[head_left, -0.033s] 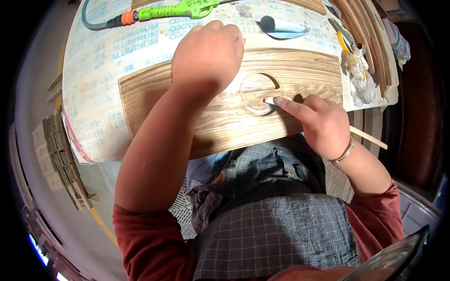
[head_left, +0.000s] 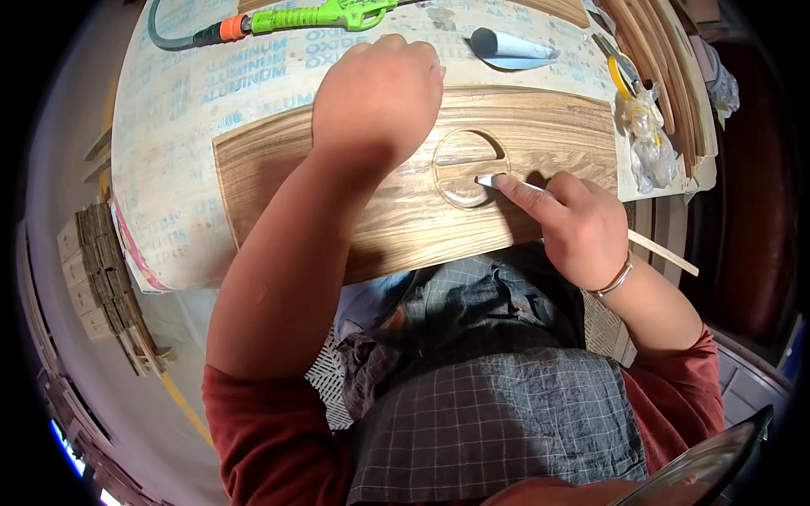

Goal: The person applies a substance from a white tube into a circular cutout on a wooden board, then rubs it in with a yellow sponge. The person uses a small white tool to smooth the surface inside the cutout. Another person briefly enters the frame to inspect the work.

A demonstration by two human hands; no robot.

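Observation:
A striped wood-grain panel (head_left: 557,126) lies on the white printed board, with a round recess (head_left: 468,152) crossed by a bar near its middle. My right hand (head_left: 582,228) holds a slim white tool (head_left: 533,187), index finger along it, its tip on the lower part of the recess. My left hand (head_left: 380,97) rests on the panel's upper left with fingers curled under; what they hold, if anything, is hidden.
A green tool (head_left: 308,18) with orange connector and hose, a rolled blue-grey sheet (head_left: 506,46), yellow-handled scissors (head_left: 623,74), crumpled plastic (head_left: 650,143) and wooden strips (head_left: 679,93) are on the worktable (head_left: 160,169). Stacked boards (head_left: 101,278) stand at left.
My left hand has shifted very slightly to the right. My right hand and the tool have barely moved.

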